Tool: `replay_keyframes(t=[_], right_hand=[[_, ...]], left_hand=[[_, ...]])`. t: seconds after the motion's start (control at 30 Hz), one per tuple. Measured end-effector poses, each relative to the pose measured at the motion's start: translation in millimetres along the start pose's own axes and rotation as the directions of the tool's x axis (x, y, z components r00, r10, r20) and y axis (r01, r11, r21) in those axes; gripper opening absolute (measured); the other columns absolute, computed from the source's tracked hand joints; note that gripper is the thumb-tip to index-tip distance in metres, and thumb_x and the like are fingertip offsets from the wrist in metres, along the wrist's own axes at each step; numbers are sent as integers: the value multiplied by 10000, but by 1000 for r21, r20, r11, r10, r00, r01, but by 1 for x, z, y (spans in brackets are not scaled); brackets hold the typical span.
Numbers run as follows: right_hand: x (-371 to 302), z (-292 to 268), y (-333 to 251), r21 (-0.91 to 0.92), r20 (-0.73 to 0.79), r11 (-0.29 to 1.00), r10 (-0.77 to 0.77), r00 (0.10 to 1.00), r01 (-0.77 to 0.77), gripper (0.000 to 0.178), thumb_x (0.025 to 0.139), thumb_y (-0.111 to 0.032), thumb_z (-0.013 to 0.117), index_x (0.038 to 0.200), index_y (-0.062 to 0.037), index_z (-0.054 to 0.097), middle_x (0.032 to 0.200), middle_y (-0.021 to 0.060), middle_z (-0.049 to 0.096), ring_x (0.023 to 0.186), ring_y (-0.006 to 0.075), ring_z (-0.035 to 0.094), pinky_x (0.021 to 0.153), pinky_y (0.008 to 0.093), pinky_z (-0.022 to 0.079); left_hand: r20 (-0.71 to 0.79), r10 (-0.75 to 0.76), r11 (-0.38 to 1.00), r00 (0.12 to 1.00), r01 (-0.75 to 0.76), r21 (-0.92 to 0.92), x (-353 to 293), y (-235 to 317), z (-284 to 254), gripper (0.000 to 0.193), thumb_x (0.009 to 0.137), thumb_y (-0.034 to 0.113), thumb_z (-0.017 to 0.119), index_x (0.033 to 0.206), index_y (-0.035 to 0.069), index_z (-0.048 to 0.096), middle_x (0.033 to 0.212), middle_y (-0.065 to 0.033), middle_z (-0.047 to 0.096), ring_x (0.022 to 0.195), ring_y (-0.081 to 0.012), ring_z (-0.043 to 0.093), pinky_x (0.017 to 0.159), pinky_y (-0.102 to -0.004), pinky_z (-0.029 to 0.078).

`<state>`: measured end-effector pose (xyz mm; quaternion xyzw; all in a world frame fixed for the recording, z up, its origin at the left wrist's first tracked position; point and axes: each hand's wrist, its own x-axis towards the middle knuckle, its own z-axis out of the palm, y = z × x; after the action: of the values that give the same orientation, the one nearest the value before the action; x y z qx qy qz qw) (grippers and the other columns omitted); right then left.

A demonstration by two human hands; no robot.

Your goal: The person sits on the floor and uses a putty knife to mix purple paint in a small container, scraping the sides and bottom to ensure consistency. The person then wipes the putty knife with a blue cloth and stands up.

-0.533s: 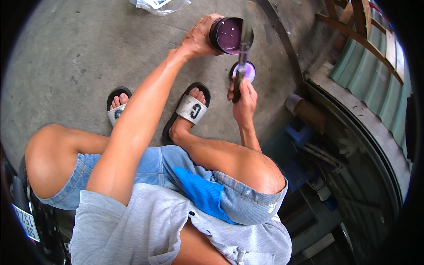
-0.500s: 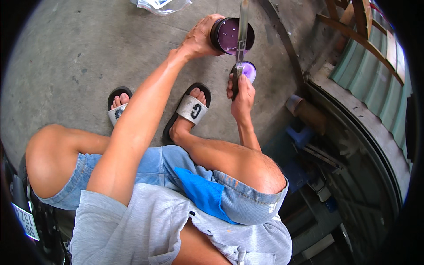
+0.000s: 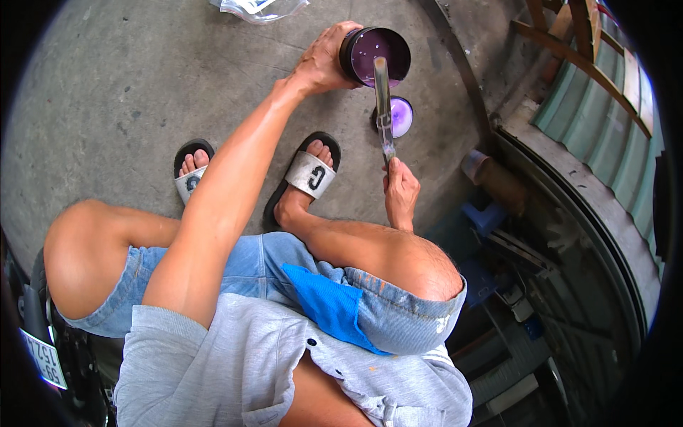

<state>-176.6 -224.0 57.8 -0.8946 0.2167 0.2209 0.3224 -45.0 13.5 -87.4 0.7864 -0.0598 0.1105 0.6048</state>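
My left hand (image 3: 326,58) is wrapped round the side of a black round tub (image 3: 359,64), tilted so that its open mouth shows. Inside lies a dark purple, glossy substance with small pale specks. In my right hand (image 3: 403,191) is a long, narrow tool with a flat metal blade (image 3: 383,96), gripped near its lower end. Its rounded tip overlaps the tub's mouth in view; whether it touches the contents I cannot tell. Beneath the tub, partly behind the blade, is a small round dark-rimmed piece, lid-like, with a bright purple face (image 3: 403,117).
A clear plastic bag (image 3: 274,13) lies on the concrete floor (image 3: 121,92) at the top. My sandalled feet (image 3: 307,171) stand below the tub. A curved metal track (image 3: 459,60) and a blue stool-like object (image 3: 485,219) are on the right. Part of a motorbike (image 3: 35,313) shows at lower left.
My right hand has drawn back toward me with the bladed tool, away from the lid-like piece. The blade tip has come down across the tub's mouth. My left hand and the tub stay put.
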Motion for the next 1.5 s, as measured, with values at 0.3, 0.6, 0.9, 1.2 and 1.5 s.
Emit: replay_keyframes(t=[0.3, 0.6, 0.9, 1.2, 1.5], right_hand=[[-44, -40, 33, 80, -14, 987, 144, 989, -143, 440, 1023, -365, 530, 836, 12, 656, 580, -1, 491, 557, 80, 440, 513, 268, 348], [-27, -46, 8, -120, -330, 920, -392, 858, 374, 226, 856, -74, 727, 1070, -18, 677, 867, 55, 553, 766, 144, 531, 679, 296, 438], [-1, -24, -6, -191, -352, 894, -448, 822, 406, 298, 787, -53, 784, 1063, -56, 673, 962, 64, 574, 845, 188, 556, 750, 327, 465], [6, -74, -33, -299, -171, 818, -552, 816, 491, 222, 878, -89, 719, 1087, -17, 696, 806, 52, 575, 707, 144, 536, 630, 280, 446], [35, -151, -257, -759, 508, -102, -710, 488, 643, 126, 845, -205, 720, 929, -114, 694, 811, 51, 602, 712, 258, 644, 611, 381, 513]], left_hand=[[0, -25, 1000, 1000, 25, -1, 0, -1, 1, 960, 537, 227, 935, 1349, 159, 427, 1338, -75, 530, 1288, -306, 496, 1114, -419, 403], [13, -36, 999, 999, 37, -30, 1, 0, 2, 958, 530, 236, 942, 1334, 135, 432, 1330, -89, 538, 1268, -316, 511, 1080, -420, 427], [0, 10, 999, 1000, -10, 32, 2, 2, -1, 969, 518, 237, 946, 1329, 130, 429, 1317, -90, 548, 1250, -318, 526, 1076, -420, 432], [-7, -3, 1000, 1000, 3, -3, 2, 4, -1, 983, 528, 191, 948, 1357, 110, 427, 1317, -103, 533, 1248, -311, 522, 1068, -412, 439], [-13, -42, 999, 999, 42, 32, -1, 3, -2, 978, 535, 208, 950, 1352, 122, 420, 1315, -110, 527, 1245, -324, 520, 1061, -412, 443]])
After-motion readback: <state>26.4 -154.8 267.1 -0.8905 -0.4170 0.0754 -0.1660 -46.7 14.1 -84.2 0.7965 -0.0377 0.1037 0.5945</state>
